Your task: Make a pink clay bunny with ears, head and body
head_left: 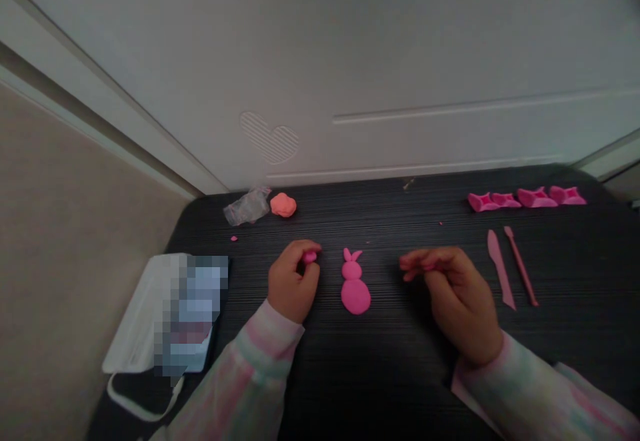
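Observation:
On the dark table lies a flat pink clay rabbit (355,296), with a round body, a smaller round head and two pointed ears. To its left, my left hand (295,281) is curled around a small lump of pink clay (310,256). My right hand (457,294) is to the rabbit's right, apart from it. Its thumb presses against the fingers, and a bit of pink clay (431,266) shows between them. An orange clay lump (283,205) sits farther back, beside a crumpled clear plastic wrapper (249,206).
Right of my right hand lie a pink plastic knife (500,268) and a thin pink stick tool (521,266). Pink molds (527,198) line the back right edge. A phone (195,314) with a white cover and strap lies at left. A white panel stands behind the table.

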A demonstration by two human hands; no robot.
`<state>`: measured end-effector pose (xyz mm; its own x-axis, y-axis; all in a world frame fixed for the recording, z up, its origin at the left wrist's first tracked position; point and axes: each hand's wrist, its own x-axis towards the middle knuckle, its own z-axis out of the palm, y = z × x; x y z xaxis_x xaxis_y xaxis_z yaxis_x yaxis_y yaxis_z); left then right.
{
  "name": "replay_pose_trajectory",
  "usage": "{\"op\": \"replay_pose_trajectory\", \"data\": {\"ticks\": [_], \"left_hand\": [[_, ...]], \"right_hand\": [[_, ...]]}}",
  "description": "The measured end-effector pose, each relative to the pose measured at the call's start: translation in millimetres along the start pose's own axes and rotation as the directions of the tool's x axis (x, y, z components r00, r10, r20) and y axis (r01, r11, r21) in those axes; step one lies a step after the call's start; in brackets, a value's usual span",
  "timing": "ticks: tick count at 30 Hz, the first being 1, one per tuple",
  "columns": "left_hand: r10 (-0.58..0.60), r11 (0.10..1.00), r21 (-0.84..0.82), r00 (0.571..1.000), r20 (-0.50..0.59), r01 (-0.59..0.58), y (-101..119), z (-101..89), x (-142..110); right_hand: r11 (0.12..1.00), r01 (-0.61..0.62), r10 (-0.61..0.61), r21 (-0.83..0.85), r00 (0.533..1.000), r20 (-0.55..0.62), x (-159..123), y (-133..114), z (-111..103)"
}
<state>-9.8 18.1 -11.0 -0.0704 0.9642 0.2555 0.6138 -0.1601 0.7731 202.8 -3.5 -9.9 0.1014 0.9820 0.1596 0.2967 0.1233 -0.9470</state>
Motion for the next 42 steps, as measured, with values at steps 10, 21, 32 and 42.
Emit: {"op": "replay_pose_trajectory", "data": {"ticks": [10,21,32,42], "left_hand": [[0.254,0.884,0.377,0.961,0.112,-0.277,-2.6,3.5,-1.7],[0.182,0.935,0.298,0.982,0.054,-0.190,-2.2,0.5,-2.6],[0.123,0.957,0.256,0.991,0.057,-0.134,-0.7,-2.1,-1.1],[0.082,0.971,0.220,0.995,0.063,-0.094,0.4,-2.5,1.0]], "right_hand": [[0.986,-0.137,0.111,0.096,0.966,0.234,-3.1,-3.6,3.9],[0.963,0.184,-0.151,-0.198,0.973,0.174,-1.1,-10.2,-7.7],[0.948,0.093,-0.042,-0.305,0.984,0.171,0.8,-10.3,-3.7],[0.963,0.018,0.019,-0.269,0.991,0.135,2.3,-12.1,-3.2]]}}
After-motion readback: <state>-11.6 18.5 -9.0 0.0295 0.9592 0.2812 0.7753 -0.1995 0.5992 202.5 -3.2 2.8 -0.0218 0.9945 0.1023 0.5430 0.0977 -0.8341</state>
